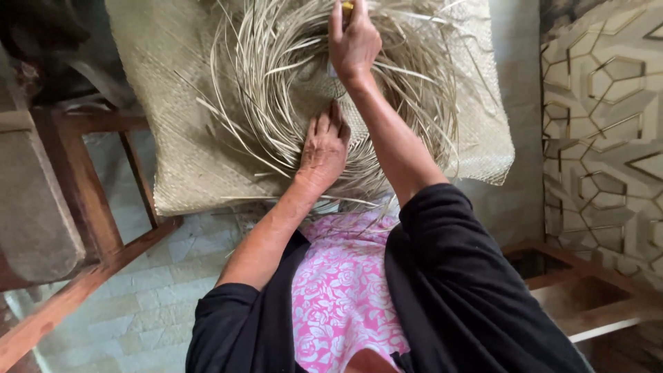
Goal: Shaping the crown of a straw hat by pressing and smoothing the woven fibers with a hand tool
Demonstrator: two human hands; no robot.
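A half-woven round piece of pale straw [290,76] lies on a woven straw mat [179,138], its loose strands fanning out in a ring. My left hand [322,148] rests flat, fingers together, on the near side of the woven piece. Farther out, my right hand [353,43] is closed around a small yellow-handled tool [347,7] at the top edge of the view; most of the tool is hidden by my fingers.
A wooden chair frame [90,207] stands at the left over a tiled floor [138,311]. A patterned wall panel [601,117] and a low wooden frame [587,290] are at the right. My lap is covered by pink floral cloth [342,290].
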